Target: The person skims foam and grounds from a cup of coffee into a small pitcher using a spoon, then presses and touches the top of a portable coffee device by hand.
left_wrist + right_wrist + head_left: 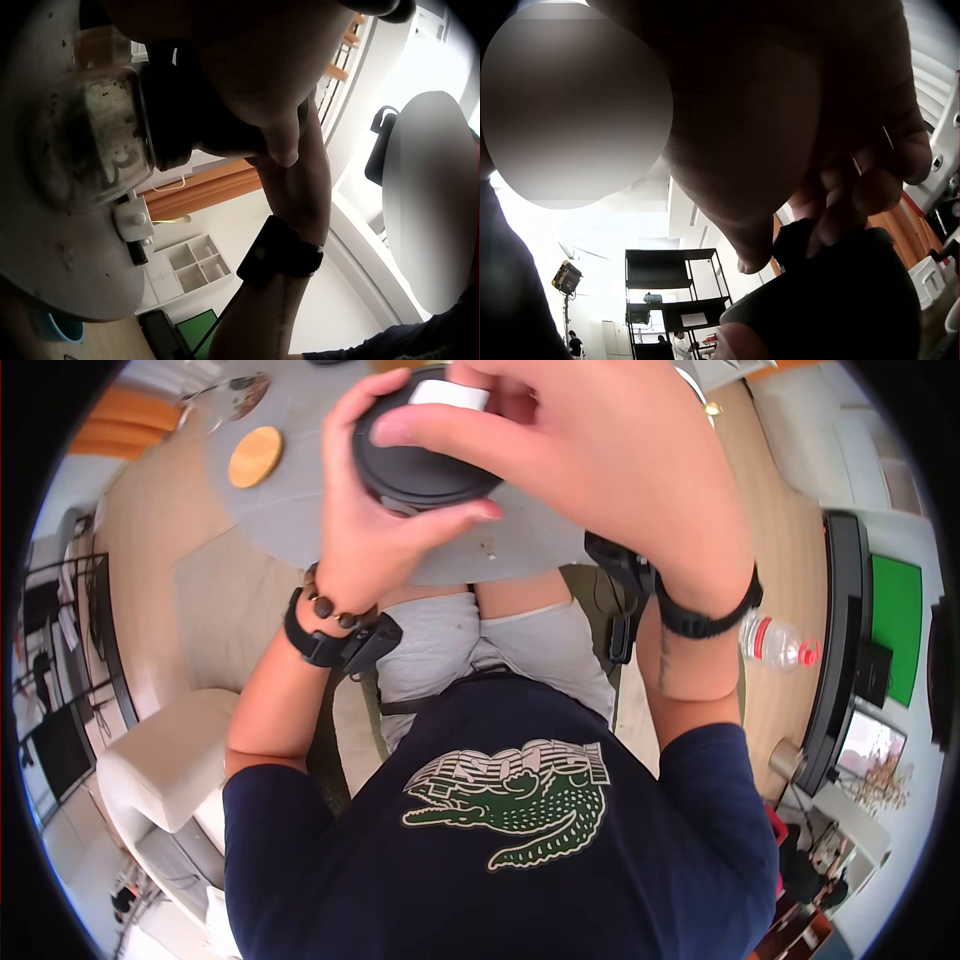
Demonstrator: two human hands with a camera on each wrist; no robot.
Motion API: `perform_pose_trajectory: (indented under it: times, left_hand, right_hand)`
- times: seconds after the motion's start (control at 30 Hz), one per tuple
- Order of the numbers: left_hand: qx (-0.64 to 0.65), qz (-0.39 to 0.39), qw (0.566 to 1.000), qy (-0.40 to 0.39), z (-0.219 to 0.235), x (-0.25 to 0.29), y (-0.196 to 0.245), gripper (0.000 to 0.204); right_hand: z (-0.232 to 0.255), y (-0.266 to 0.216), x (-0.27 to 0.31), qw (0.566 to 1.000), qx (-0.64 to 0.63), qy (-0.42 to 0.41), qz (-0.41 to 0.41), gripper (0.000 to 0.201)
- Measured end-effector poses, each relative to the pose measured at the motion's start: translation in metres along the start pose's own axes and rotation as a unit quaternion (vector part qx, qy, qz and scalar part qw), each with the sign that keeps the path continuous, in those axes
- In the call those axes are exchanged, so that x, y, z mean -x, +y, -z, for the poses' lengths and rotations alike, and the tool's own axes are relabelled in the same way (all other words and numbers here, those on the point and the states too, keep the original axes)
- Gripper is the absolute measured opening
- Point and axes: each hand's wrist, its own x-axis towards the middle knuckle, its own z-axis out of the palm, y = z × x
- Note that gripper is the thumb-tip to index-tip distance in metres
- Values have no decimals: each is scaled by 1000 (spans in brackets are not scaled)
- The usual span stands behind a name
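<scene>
In the head view my left hand (370,545) grips the side of a round black lid (415,468), thumb along the near edge and fingers round the far side. Over its top, my right hand (600,455) holds with its thumb stretched across, next to a white patch (450,396). The left wrist view shows a clear jar (116,139) with pale, speckled bits inside, tilted sideways against the black part. Up close in the right wrist view, the right thumb and fingers pinch a small dark piece (791,244) on top of the lid.
A round wooden disc (255,457) and a clear glass vessel (235,398) stand on the grey table (270,520) at the far left. A water bottle with a red cap (780,642) is right of my right forearm. A beige sofa (170,755) stands at the left.
</scene>
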Motion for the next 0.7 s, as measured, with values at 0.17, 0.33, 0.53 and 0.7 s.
perform_pose_trajectory:
  times: [0.17, 0.33, 0.53, 0.7]
  left_hand:
    - [-48, 3, 999, -15, 9, 3, -3, 120]
    - [-55, 42, 998, 2, 9, 6, 4, 122]
    - [-85, 16, 996, 12, 11, 7, -2, 115]
    - [-48, 46, 998, 7, 12, 12, 0, 109]
  right_hand:
    - [6, 27, 18, 905, 308, 18, 293, 40]
    - [-25, 80, 24, 903, 282, 122, 299, 40]
    - [-43, 51, 55, 877, 237, 261, 325, 41]
    - [-83, 79, 30, 848, 206, 353, 339, 42]
